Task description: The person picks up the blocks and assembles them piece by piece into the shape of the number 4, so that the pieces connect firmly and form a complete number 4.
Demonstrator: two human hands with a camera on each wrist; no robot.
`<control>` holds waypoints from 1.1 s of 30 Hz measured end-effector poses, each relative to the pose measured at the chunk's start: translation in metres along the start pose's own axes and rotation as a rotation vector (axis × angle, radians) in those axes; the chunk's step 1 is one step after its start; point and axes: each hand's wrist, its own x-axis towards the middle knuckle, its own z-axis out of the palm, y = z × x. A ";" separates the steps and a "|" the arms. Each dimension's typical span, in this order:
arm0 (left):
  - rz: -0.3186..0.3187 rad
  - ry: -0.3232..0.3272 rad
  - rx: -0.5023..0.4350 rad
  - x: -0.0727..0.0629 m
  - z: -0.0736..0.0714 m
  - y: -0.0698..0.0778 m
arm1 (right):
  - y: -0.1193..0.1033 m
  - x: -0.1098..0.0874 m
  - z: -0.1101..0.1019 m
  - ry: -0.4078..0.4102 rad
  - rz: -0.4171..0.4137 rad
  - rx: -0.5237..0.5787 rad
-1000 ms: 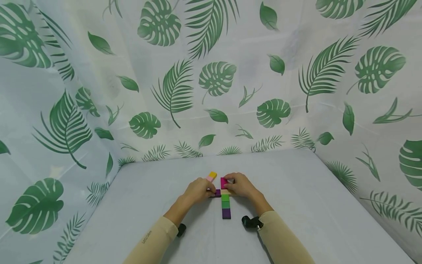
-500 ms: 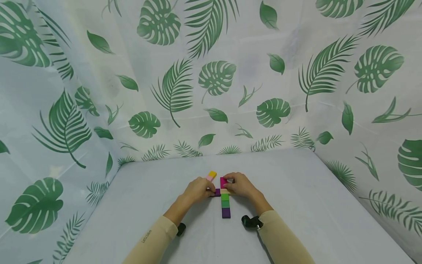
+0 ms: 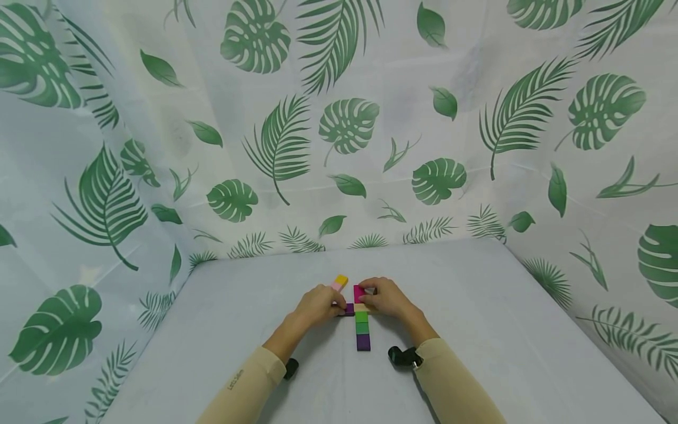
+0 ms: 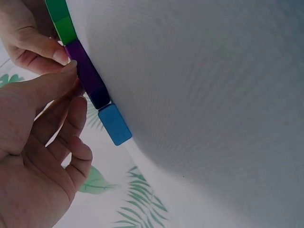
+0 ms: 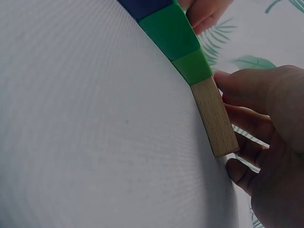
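Flat coloured blocks lie on the white cloth in a cross-like layout. My left hand [image 3: 316,305] pinches a purple block [image 4: 85,66] with thumb and index finger on the left arm of the layout. Past it are a dark navy end and a blue block [image 4: 115,124]. On the far arm, my right hand [image 3: 389,296] holds a magenta block [image 3: 359,294] by thumb and index finger. Beside that hand lies a plain wooden block [image 5: 216,118]. A light green block [image 3: 362,317], a darker green block [image 3: 362,328] and a dark purple block [image 3: 363,342] run towards me.
A yellow block [image 3: 341,279] and a pink block [image 3: 336,287], partly behind the left hand, slant away at the far left. The white-covered table [image 3: 254,277] meets leaf-printed curtains [image 3: 392,123] at the back and sides. Black wrist cameras [image 3: 404,357] hang near the sleeves.
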 end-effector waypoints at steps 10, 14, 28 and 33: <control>-0.007 -0.005 -0.001 0.000 0.000 0.001 | -0.001 -0.001 -0.001 0.004 0.003 0.002; -0.009 -0.010 -0.001 0.000 0.000 0.000 | -0.001 -0.002 -0.001 0.007 0.002 0.001; 0.021 -0.012 0.034 0.001 0.001 -0.002 | 0.003 -0.002 0.000 0.028 -0.040 -0.013; 0.047 -0.017 0.036 0.001 -0.001 -0.002 | 0.002 -0.002 0.000 0.038 -0.030 -0.010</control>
